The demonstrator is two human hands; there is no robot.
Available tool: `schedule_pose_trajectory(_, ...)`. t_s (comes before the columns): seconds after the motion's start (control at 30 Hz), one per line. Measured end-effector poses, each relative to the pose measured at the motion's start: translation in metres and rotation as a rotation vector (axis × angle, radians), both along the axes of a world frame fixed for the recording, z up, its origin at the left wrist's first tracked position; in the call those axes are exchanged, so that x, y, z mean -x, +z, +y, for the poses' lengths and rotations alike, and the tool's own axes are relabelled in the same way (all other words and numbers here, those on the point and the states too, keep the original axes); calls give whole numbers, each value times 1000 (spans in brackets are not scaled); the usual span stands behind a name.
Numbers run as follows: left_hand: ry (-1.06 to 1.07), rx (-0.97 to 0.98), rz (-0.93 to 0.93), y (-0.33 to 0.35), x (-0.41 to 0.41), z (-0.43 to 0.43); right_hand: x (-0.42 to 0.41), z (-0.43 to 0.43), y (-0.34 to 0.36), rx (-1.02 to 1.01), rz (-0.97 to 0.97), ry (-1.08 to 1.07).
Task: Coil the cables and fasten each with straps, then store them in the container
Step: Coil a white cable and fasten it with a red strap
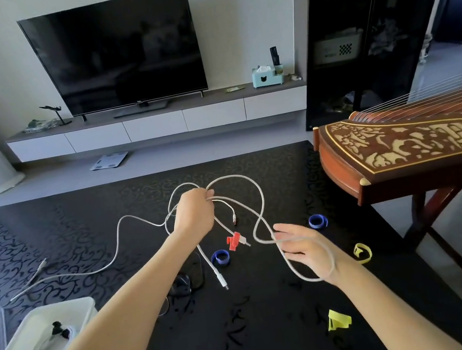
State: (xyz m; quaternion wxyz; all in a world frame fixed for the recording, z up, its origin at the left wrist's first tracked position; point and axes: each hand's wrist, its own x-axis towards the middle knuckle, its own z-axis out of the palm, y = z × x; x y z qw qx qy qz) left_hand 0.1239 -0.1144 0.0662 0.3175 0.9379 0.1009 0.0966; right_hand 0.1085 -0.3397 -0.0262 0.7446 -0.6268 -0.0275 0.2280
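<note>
- Nearest you, at the near-left corner of the glossy black patterned tabletop, sits the white translucent plastic container, with bundled white cables lying in it.
- Your left hand is closed in a fist round several gathered turns of the long white cable. It holds them above the middle of the tabletop, and one plug end hangs below the fist.
- Your right hand has slack, spread fingers and clamps nothing. A wide loop of the same cable is draped across its fingers and round under the wrist (carried rather than pinched, as far as I can tell).
- The next move turns on where the uncoiled tail lies. It leaves your left fist and runs leftward across the tabletop toward the left edge. Its long axis is therefore left-to-right, and the slack is on the far side of the grip from your right hand.
- My judgement is that you should feed the right-hand loop up into the left fist first, then draw the tail in from the left. Your left hand is nearer that tail, but it is occupied.
- For fastening, the red plastic strap lies just nearer you than the fist, with a rolled blue fabric strap beside it. Both sit between your two hands.
</note>
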Motion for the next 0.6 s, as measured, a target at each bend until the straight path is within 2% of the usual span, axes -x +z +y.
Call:
schedule_pose_trajectory(0.1,4,23,33,0,-3,-3,-3,18,-10,50,93,-30)
schedule_pose_trajectory(0.3,-70,51,40,1,-6,-6,-5,59,10,-163,229,164)
schedule_pose_trajectory(0.4,-68,80,40,2,-2,-9,-4,64,16,-226,209,220)
schedule_pose_trajectory(0.53,-38,199,30,1,-2,-3,-5,66,12,-113,159,106)
schedule_pose_trajectory(0.6,-18,131,47,-1,0,-1,-6,62,6,-147,209,70)
